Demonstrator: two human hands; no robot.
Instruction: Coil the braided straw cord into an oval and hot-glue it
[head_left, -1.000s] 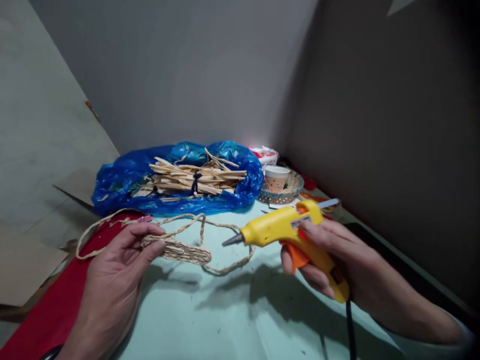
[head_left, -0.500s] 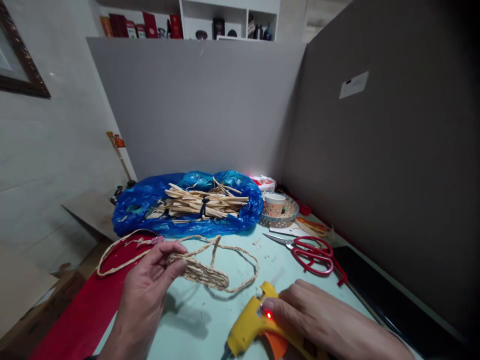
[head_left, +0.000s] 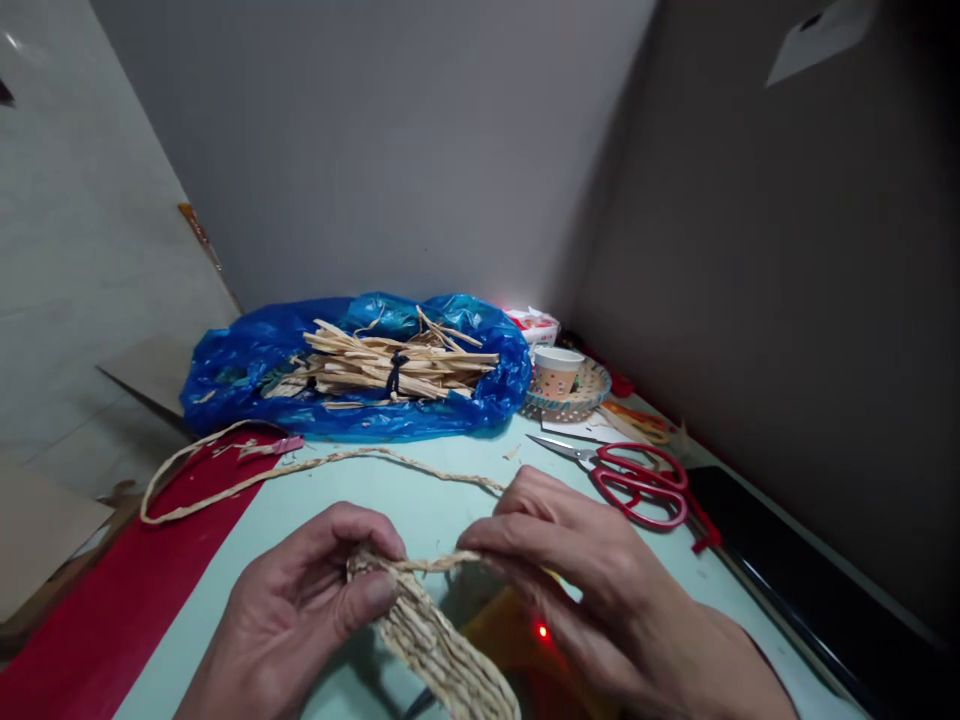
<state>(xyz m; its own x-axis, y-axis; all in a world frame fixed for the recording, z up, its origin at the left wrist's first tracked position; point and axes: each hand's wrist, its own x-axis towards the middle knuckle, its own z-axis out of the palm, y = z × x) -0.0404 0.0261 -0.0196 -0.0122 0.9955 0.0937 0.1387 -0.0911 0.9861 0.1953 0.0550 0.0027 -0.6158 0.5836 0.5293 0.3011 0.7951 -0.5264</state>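
At the counter's (head_left: 420, 480) near edge, left hand (head_left: 300, 610) and right hand (head_left: 592, 590) are both pinching the braided straw piece (head_left: 439, 640); glue gun (head_left: 517, 640) probably lying underneath, scissors (head_left: 637, 480) sitting well clear.

Counts on the table

Two hands (head_left: 300, 610) (head_left: 592, 590), one woven strip (head_left: 442, 650), one loose cord (head_left: 315, 465), one blue bag (head_left: 247, 365), one straw bundle (head_left: 390, 365), one pair of red scissors (head_left: 637, 480), one paper cup (head_left: 556, 372), one small basket (head_left: 592, 390), one red light (head_left: 541, 632).
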